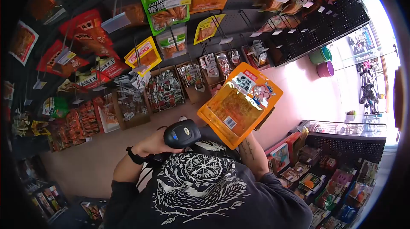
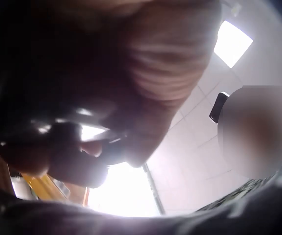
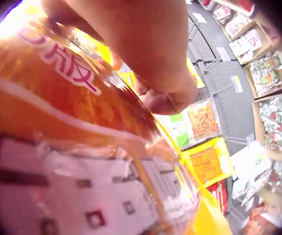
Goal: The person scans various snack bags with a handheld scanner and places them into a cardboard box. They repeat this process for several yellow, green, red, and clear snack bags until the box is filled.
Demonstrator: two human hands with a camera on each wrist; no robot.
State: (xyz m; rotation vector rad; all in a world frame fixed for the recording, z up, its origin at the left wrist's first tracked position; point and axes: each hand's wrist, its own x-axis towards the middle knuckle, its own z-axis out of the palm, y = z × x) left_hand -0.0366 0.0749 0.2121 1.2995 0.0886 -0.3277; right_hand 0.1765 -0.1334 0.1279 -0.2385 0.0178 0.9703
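My left hand [image 1: 150,144] grips a black barcode scanner [image 1: 182,134], held in front of the chest with its rounded top facing up. Close up in the left wrist view, the fingers [image 2: 77,169] curl round its dark, shiny body. To the right of the scanner, an orange snack packet [image 1: 237,107] is tilted, its printed label, clear window and barcode facing the head camera. My right hand [image 3: 136,44] holds this packet by its edge, fingers bent behind it in the right wrist view. From the head, the packet hides that hand; only the tattooed forearm shows below.
Ahead stands a black pegboard rack [image 1: 237,24] hung with snack packets on hooks. Open cardboard boxes [image 1: 165,90] of small packs line its foot. A low shelf [image 1: 341,143] of goods is at the right. Purple [image 1: 325,69] and green tubs stand beyond, near a bright doorway.
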